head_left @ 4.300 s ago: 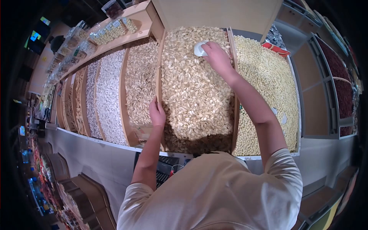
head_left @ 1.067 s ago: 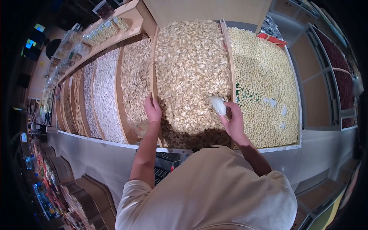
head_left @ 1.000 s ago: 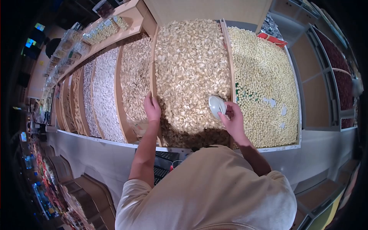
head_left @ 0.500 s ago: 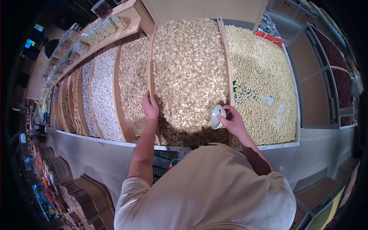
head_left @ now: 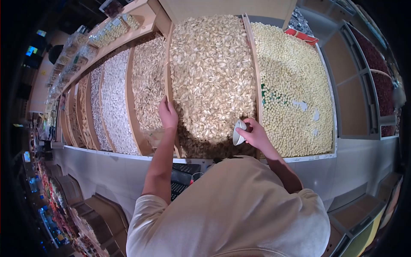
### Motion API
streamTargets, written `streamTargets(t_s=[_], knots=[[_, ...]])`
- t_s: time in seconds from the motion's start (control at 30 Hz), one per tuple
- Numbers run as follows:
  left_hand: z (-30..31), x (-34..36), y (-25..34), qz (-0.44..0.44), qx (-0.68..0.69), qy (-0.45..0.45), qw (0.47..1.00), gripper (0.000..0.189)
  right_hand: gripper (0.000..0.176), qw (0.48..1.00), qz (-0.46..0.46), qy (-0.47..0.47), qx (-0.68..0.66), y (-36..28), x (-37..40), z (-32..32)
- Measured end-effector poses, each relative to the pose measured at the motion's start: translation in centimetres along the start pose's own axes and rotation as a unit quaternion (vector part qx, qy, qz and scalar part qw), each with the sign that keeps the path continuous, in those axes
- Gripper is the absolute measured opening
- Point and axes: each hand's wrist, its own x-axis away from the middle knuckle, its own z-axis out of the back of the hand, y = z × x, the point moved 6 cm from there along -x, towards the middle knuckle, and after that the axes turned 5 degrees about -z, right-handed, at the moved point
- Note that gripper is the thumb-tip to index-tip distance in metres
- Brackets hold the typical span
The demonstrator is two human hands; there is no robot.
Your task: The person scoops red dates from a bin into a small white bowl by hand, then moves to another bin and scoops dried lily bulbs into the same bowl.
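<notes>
My right hand (head_left: 255,133) grips a small white bowl (head_left: 239,132) by its rim, thumb on the near side. The bowl is tilted on its side just above the front right part of a wide bin of pale, dried, petal-like pieces (head_left: 209,77); its inside is mostly hidden. At the left edge of that bin, my left hand (head_left: 168,115) holds the top of a wooden divider (head_left: 168,68), fingers and thumb on either side of it. A hollow in the dried pieces lies in shadow between my arms.
Round cream-coloured seeds (head_left: 295,73) fill the bin on the right, with white patches showing through. Narrower bins, one with white pieces (head_left: 114,103), run off to the left. Clear jars (head_left: 109,36) line a wooden shelf behind. A black crate (head_left: 182,175) sits below the front edge.
The white bowl has turned more edge-on and shifted slightly left, so less of its inside shows. My left hand stays at the divider. The view has tilted slightly.
</notes>
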Motion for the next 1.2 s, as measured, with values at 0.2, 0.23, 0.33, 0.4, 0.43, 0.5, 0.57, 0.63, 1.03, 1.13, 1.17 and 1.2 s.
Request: streamTargets(t_s=[0.2, 0.23, 0.33, 0.4, 0.43, 0.5, 0.57, 0.63, 1.03, 1.13, 1.17, 1.2], knots=[[0.0, 0.1, 0.2, 0.008, 0.019, 0.005, 1.000, 0.036, 0.045, 0.998, -0.002, -0.002, 0.063, 1.6, -0.2, -0.9], [0.1, 0.1, 0.5, 0.004, 0.016, 0.008, 1.000, 0.036, 0.045, 0.998, 0.030, -0.005, 0.056, 2.0, -0.5, -1.4], [0.1, 0.1, 0.4, -0.002, 0.012, 0.013, 1.000, 0.036, 0.044, 0.999, 0.036, -0.030, -0.005, 2.8, -0.8, -2.4], [0.1, 0.0, 0.4, -0.004, 0.010, 0.014, 1.000, 0.036, 0.043, 0.997, 0.010, -0.051, -0.061, 3.4, -1.0, -2.8], [0.1, 0.0, 0.4, 0.000, 0.009, 0.013, 1.000, 0.036, 0.042, 0.994, 0.007, -0.061, -0.087, 3.6, -1.1, -3.0], [0.1, 0.1, 0.4, 0.002, 0.009, 0.013, 1.000, 0.036, 0.041, 0.991, 0.005, -0.070, -0.113, 4.0, -1.2, -3.2], [0.2, 0.1, 0.5, 0.000, -0.001, 0.011, 1.000, 0.036, 0.041, 0.984, 0.000, -0.084, -0.156, 4.3, -1.3, -3.6], [0.1, 0.1, 0.3, 0.000, 0.001, 0.012, 1.000, 0.036, 0.041, 0.982, -0.005, -0.091, -0.168, 4.3, -1.3, -3.9], [0.2, 0.0, 0.4, -0.003, 0.014, 0.020, 1.000, 0.035, 0.040, 0.951, -0.046, -0.126, -0.278, 5.6, -1.9, -4.3], [0.1, 0.1, 0.3, 0.002, 0.022, 0.018, 1.000, 0.035, 0.041, 0.941, -0.038, -0.116, -0.314, 4.9, -1.5, -3.8], [0.1, 0.1, 0.3, -0.001, 0.019, 0.018, 1.000, 0.035, 0.041, 0.939, -0.030, -0.112, -0.325, 4.5, -1.4, -3.6], [0.2, 0.1, 0.4, 0.000, 0.019, 0.019, 1.000, 0.035, 0.041, 0.939, -0.030, -0.112, -0.324, 4.4, -1.4, -3.5]])
